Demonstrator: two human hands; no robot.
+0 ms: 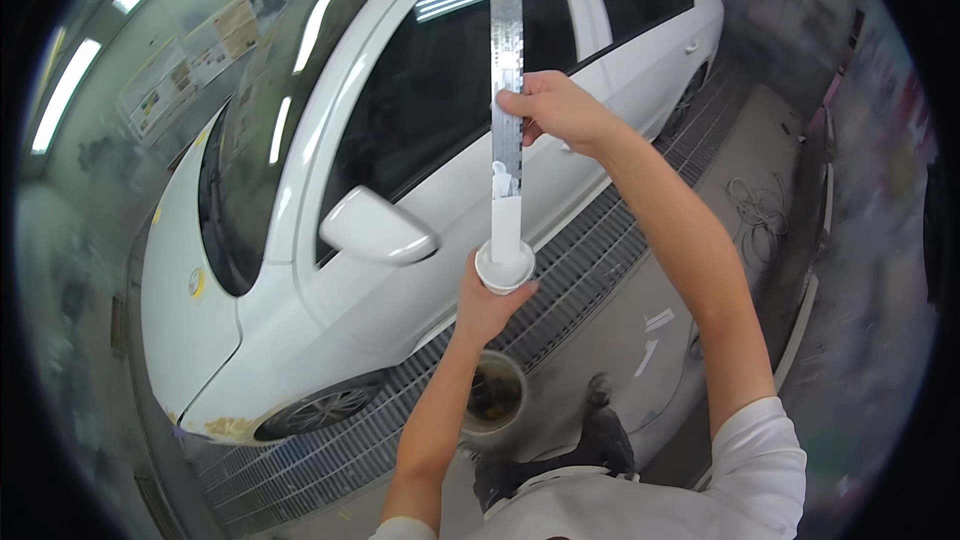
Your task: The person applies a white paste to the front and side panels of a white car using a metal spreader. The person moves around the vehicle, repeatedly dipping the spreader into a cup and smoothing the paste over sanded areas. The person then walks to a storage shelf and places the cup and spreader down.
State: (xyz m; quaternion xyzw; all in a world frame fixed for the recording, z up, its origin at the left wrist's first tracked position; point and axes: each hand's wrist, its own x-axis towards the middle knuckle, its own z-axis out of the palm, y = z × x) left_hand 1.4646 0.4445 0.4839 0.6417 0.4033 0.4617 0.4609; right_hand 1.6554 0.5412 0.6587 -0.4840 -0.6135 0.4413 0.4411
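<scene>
My left hand (pixel 488 312) is wrapped round a small white cup (pixel 505 280) from below, with the fingers closed on its side. White liquid shows inside the rim. My right hand (pixel 560 112) pinches a long, flat metallic mixing stick (pixel 507 50) with printed markings, thumb on its front face. The stick stands upright, its lower end in the cup and coated white. Behind both hands is a white car (pixel 460 180), seen from its front corner along the side.
The side mirror (pixel 378 228) juts out left of the cup. A metal floor grating (pixel 590 270) runs alongside the car. A round bin (pixel 494 395) stands by my feet. Coiled hose (pixel 757 220) and white strips (pixel 652 340) lie on the floor to the right.
</scene>
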